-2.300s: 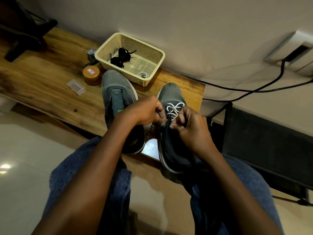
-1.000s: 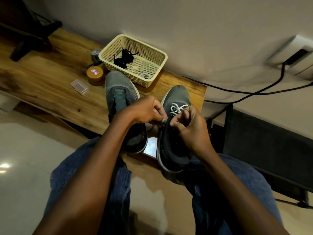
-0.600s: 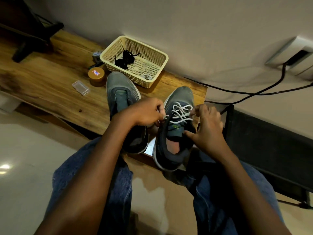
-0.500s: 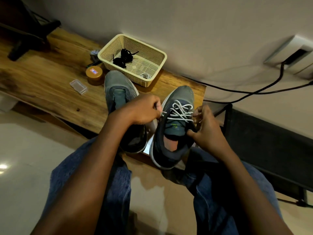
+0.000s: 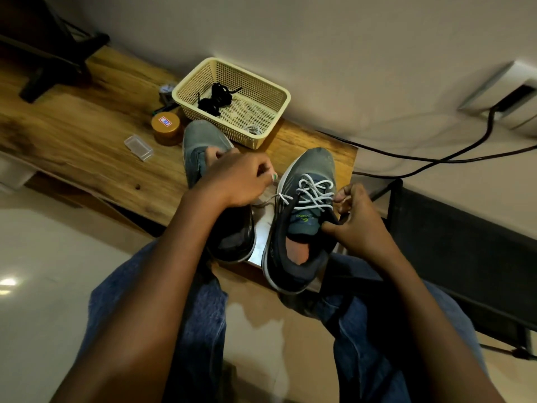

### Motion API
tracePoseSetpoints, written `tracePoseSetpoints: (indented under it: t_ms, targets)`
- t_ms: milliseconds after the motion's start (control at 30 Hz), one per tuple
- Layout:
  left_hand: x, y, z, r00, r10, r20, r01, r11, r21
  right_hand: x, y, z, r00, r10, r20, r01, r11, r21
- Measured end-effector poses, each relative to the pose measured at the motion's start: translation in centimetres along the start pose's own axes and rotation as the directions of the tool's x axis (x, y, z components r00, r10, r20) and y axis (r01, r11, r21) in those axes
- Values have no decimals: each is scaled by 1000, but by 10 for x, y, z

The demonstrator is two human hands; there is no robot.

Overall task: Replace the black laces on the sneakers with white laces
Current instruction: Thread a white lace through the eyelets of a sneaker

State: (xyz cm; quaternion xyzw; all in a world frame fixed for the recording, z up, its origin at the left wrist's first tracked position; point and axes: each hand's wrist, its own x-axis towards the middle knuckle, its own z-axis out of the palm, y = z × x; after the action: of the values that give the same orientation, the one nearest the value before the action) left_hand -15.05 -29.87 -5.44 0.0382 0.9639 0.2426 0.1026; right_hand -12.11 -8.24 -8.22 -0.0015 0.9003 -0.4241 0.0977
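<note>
Two grey sneakers stand on the wooden table [image 5: 87,146]. The right sneaker [image 5: 299,228] is threaded with a white lace [image 5: 315,191] across its eyelets. My left hand [image 5: 241,180] pinches the lace's left end, pulled out to the left of the shoe. On the shoe's right side, my right hand [image 5: 356,219] pinches the other lace end, its thumb on the collar. The left sneaker [image 5: 203,141] has no lace that I can see and is partly hidden under my left hand. Black laces [image 5: 216,98] lie in a cream basket [image 5: 279,112] behind the shoes.
A small white coil [image 5: 252,130] lies in the basket's near corner. A round gold tin [image 5: 166,128] and a clear plastic case [image 5: 139,147] sit left of the shoes. Black cables [image 5: 436,158] run along the wall at the right. My knees are below the table edge.
Both hands left the middle of the shoe and drew apart, each pulling a lace end outward. The laced front and the tongue now show.
</note>
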Motion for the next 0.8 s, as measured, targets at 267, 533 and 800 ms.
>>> tracePoseSetpoints:
  t_ms: [267, 533, 800]
  targets:
    - [8, 8, 18, 976, -9, 219, -41, 974, 225, 1, 1, 0, 999, 37, 4, -37, 999, 31]
    - [11, 8, 24, 957, -28, 290, -54, 962, 268, 2, 1, -1, 999, 39, 32, -39, 999, 18]
    - [12, -3, 5, 998, -59, 26, 61, 994, -90, 3, 2, -2, 997, 56, 49, -57, 998, 19]
